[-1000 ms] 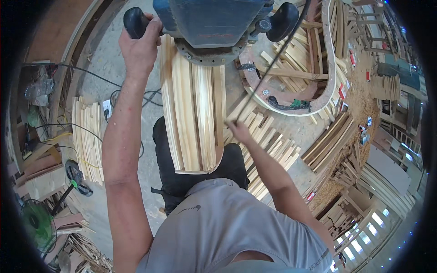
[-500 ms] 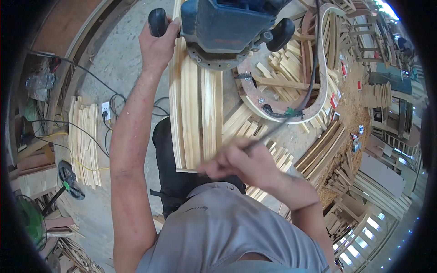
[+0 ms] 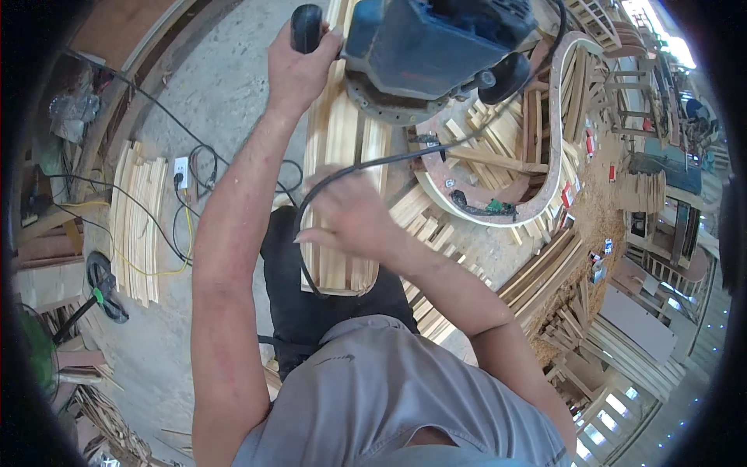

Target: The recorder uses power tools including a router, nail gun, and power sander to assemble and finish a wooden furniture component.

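Right hand [image 3: 354, 218] has shifted up and left to mid-frame, by the black cable [image 3: 424, 152], apparently managing slack; blur hides whether its fingers grip. Left hand [image 3: 299, 78] grips the handle [image 3: 306, 29], evidently steadying the power tool [image 3: 420, 54], upper centre, over wooden strips [image 3: 334, 268].

L hand [image 3: 299, 74] gripping blk handle [image 3: 306, 29] of router [image 3: 424, 58]; R hand [image 3: 354, 214] blurred, cord [image 3: 397, 159] curving past it, over wood strips [image 3: 334, 271].

Right grip [image 3: 354, 214] blurred; router [image 3: 424, 62] partly cropped
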A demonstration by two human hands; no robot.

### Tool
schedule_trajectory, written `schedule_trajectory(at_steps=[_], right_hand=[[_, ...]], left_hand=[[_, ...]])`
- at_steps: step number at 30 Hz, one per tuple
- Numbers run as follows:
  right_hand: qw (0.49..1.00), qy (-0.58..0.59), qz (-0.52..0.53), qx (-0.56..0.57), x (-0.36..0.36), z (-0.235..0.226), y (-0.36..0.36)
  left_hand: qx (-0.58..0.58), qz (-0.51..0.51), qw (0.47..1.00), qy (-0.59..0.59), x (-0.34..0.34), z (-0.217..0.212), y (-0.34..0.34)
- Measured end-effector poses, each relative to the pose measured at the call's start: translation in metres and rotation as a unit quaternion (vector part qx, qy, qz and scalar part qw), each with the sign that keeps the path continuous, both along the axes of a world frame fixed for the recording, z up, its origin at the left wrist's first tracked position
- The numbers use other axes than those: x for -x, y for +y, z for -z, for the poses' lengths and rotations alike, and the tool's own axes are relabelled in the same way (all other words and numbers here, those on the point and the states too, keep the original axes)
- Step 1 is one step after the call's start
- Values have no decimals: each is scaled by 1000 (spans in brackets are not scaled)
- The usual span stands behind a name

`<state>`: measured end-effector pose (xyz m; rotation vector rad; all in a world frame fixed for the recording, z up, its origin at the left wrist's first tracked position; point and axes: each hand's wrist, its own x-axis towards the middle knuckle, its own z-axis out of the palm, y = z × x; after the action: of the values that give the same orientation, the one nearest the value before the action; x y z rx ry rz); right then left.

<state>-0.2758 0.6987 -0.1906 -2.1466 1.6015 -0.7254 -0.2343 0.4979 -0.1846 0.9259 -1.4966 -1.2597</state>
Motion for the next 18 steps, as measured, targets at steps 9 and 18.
schedule_trajectory(at_steps=[9,18], right_hand=[[989,28,-93,-115,-61,-4,11],[906,-318,64,-270,-85,-5,8]], left_hand=[[-9,-11,1000,27,1,0,2],[-13,-22,1000,12,-2,-1,0]])
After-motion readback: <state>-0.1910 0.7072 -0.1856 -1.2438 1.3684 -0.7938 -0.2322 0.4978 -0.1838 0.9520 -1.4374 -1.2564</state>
